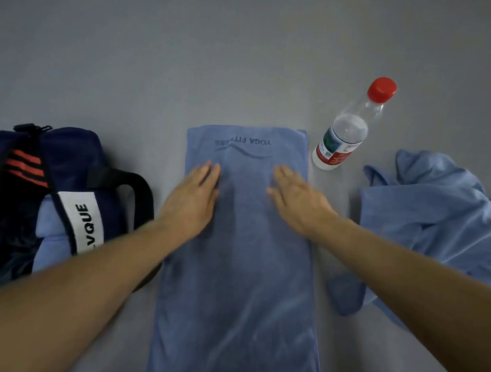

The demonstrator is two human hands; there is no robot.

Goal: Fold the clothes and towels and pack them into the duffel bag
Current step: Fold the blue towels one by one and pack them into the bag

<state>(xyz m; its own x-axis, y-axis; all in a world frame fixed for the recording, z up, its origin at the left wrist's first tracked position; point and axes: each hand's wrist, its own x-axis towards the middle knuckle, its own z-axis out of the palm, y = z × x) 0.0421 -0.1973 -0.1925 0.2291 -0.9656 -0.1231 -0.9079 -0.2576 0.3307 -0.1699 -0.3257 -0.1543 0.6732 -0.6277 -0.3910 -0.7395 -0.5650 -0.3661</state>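
We see a blue towel [238, 272] lying flat in a long narrow strip, YOGA FITNESS printed at its far end. A crumpled blue cloth [439, 228] lies to its right. Left sits the navy duffel bag [75, 150], open, a folded light-blue piece [50, 230] inside.
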